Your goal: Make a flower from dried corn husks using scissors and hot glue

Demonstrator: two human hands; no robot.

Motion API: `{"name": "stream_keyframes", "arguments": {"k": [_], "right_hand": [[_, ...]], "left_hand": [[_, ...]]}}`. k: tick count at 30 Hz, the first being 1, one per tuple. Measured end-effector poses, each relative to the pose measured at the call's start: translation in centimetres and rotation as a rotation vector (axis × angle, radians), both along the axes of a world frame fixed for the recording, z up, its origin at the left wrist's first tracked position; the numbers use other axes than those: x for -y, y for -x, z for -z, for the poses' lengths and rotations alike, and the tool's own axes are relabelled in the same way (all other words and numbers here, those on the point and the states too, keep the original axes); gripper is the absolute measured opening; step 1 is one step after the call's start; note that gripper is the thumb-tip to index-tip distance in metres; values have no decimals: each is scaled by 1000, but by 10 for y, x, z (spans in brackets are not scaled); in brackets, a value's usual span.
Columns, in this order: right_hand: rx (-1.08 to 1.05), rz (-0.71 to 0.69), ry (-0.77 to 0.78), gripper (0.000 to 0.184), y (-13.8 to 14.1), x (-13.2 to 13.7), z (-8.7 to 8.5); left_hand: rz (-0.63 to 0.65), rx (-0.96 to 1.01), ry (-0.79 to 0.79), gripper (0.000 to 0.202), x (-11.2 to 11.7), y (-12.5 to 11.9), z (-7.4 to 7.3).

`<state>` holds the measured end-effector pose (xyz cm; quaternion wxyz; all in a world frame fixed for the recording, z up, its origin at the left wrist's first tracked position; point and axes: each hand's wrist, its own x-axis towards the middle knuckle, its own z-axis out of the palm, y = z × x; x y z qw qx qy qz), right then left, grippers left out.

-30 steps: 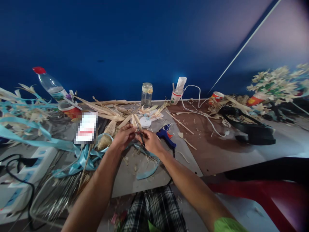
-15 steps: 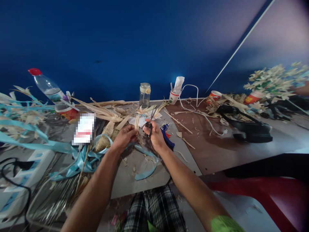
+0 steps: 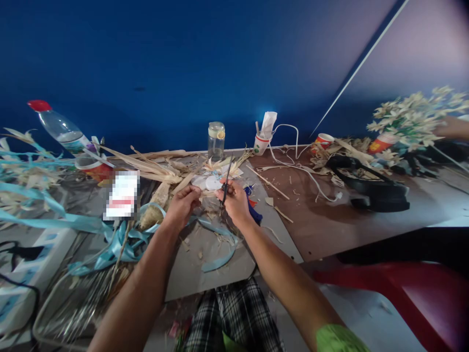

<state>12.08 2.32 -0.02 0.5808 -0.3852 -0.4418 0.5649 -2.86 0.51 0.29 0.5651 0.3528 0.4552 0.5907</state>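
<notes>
My left hand (image 3: 184,204) is closed, its thumb and fingers pinching one end of a pale dried husk strip (image 3: 208,194). The strip lies sideways across the gap to my right hand (image 3: 235,199), whose fingertips meet its other end. That hand is also wrapped round black scissors (image 3: 227,173), with the blades pointing up and away from me. Just beyond my fingers are a white round piece (image 3: 213,183) and a pale husk flower (image 3: 215,167). Below them, a light blue ribbon (image 3: 220,264) curls over the grey board (image 3: 186,283) among small scraps.
Blue-handled pliers or a similar tool (image 3: 254,213) lie right of my right hand. A glass jar (image 3: 216,142) and a paper cup (image 3: 260,145) stand by the wall. Left are a phone (image 3: 122,195) and a power strip (image 3: 44,259); a co-worker's hand (image 3: 454,128) shows far right.
The husk strip has turned from upright in my left hand to sideways between both hands. My left hand has shifted slightly left, and the view has moved a little.
</notes>
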Motion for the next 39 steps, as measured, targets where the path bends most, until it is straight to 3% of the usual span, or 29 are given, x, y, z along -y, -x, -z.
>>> {"name": "stream_keyframes", "arguments": {"k": [4, 8, 14, 21, 26, 32, 39], "right_hand": [[34, 86, -41, 42, 6, 1, 6], [54, 208, -69, 40, 8, 2, 11], [122, 122, -59, 40, 14, 8, 9], [3, 57, 19, 45, 11, 7, 6], [25, 19, -12, 42, 5, 9, 4], [164, -239, -24, 39, 4, 17, 2], [232, -300, -3, 35, 6, 22, -1]], "left_hand": [[-13, 232, -32, 35, 1, -3, -1], [80, 236, -39, 42, 3, -10, 3], [2, 124, -34, 28, 0, -14, 8], [135, 166, -11, 32, 2, -11, 2], [-4, 162, -46, 32, -1, 2, 1], [-135, 107, -77, 29, -5, 9, -4], [-230, 108, -93, 29, -5, 9, -6]]}}
